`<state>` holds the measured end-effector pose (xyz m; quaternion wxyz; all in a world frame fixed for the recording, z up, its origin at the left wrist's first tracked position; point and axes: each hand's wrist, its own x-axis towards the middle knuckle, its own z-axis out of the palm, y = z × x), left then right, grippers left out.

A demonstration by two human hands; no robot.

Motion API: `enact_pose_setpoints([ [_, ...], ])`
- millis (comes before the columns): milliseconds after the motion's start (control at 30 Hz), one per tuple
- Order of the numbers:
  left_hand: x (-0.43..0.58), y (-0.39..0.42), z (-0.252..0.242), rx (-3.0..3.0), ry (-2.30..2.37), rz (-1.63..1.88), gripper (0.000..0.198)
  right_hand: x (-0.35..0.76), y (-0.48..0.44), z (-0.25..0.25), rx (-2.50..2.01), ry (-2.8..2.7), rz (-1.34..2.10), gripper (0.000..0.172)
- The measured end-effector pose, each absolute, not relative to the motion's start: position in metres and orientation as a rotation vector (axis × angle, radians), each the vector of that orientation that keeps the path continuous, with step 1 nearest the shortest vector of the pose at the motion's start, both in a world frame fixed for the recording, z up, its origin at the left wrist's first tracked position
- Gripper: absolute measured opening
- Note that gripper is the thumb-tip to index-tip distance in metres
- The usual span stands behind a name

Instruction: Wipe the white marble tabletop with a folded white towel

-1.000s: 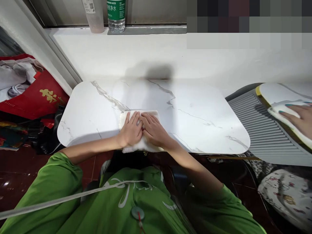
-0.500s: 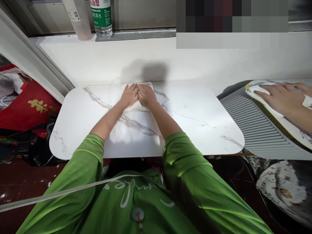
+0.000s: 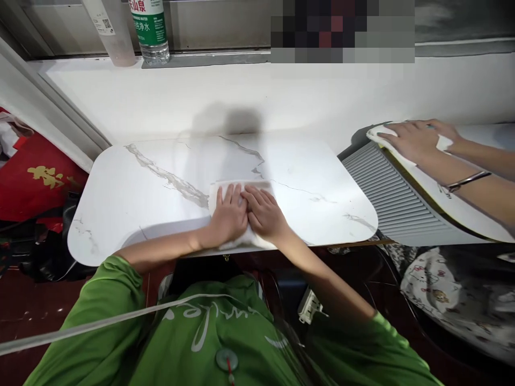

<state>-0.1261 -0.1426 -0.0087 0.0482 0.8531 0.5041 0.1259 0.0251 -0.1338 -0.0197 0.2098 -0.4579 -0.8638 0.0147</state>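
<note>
A white cloth (image 3: pixel 257 241) lies on the white marble-patterned tabletop (image 3: pixel 298 166), close to its front edge. Both of my hands press flat on it, side by side and touching at the thumbs. My left hand (image 3: pixel 230 214) rests on the cloth's left part with its fingers apart, pointing away from me. On the right part lies my right hand (image 3: pixel 265 212), its fingers stretched forward and slightly spread. Some of the cloth is hidden under the palms.
At right, another person's hands (image 3: pixel 422 139) hold a white cloth on a neighbouring white surface with a grey ribbed side (image 3: pixel 394 187). A green-labelled bottle (image 3: pixel 151 32) and a clear cup (image 3: pixel 115 37) stand on the back ledge. A red bag (image 3: pixel 44 171) is at left.
My hands and the cloth have moved from the tabletop's back edge to near its front edge. The other person's hands have come further into view, and the whole view has shifted slightly.
</note>
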Motion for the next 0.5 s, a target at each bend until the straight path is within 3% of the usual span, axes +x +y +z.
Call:
enact_pose_setpoints([
  [200,-0.119,-0.143,-0.008,2.648,1.427,0.359,0.055,0.034,-0.140,-0.019,-1.280,-2.343,0.071,0.054],
  [500,-0.123,0.000,-0.004,2.521,1.568,0.423,0.050,0.012,-0.001,-0.005,-1.445,-2.285,0.128,0.048],
])
